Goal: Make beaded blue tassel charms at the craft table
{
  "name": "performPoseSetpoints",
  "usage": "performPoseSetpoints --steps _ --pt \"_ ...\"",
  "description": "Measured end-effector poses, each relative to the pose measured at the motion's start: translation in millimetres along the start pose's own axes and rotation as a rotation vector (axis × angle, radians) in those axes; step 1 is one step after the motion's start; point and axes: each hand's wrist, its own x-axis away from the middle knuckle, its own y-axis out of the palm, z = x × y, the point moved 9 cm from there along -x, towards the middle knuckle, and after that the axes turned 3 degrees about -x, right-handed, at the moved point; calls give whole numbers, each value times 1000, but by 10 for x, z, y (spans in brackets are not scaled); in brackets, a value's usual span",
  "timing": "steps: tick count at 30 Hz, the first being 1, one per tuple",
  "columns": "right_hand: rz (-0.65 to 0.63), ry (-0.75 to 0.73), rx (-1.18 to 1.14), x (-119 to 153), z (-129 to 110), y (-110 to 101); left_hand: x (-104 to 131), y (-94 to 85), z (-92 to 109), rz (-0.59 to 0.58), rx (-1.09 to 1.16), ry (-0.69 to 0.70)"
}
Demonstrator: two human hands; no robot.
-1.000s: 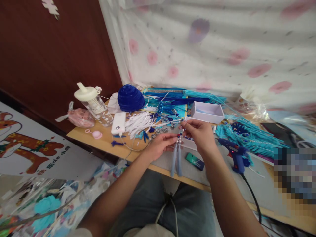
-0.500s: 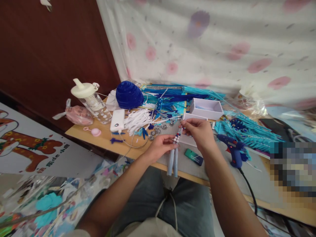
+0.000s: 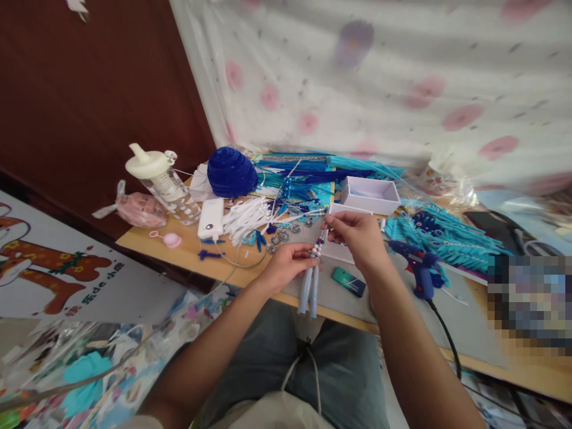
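Observation:
A beaded tassel (image 3: 308,292) with two pale blue strands hangs over the table's front edge between my hands. My left hand (image 3: 290,262) pinches it at the white and red beads, fingers closed. Just above, my right hand (image 3: 353,232) has thumb and forefinger closed on the tassel's thin upper end. Behind the right hand lies a shallow white box (image 3: 342,251), partly covered by it. A teal and dark rectangular case (image 3: 348,281) rests on the grey mat below the right hand.
A blue glue gun (image 3: 417,268) with a black cord lies at the right, near turquoise fuzzy strips (image 3: 451,235). Further left are a white power bank (image 3: 211,218), white strands (image 3: 248,219), a dark blue fuzzy roll (image 3: 231,173) and a lidded bottle (image 3: 167,185). An open white box (image 3: 370,205) stands behind.
The view has shifted slightly. Both hands keep their hold on the beaded tassel, whose strands tilt a little more to the left.

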Motion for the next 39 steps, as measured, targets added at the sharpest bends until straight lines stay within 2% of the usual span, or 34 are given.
performPoseSetpoints --steps 12,18,20,22,24,26,29,33,39 --pt "8 28 -23 18 29 67 37 -48 -12 4 -54 -7" --pt "-3 27 -17 37 18 55 22 -166 16 73 -182 32" --pt "1 34 -17 39 21 34 29 -255 132 124 -356 124" --pt "8 35 -17 46 13 9 57 -337 337 210 -644 285" --pt "8 33 -9 61 -5 -8 73 -336 506 257 -959 426" --pt "-4 31 4 82 -31 -11 30 -272 558 213 -1194 487" --pt "-24 19 20 121 -80 -3 -78 -158 533 86 -1381 502" --pt "-40 7 26 161 -117 5 -187 -96 547 15 -1427 496" --pt "-44 -2 40 187 -135 11 -215 -135 649 56 -1254 505"
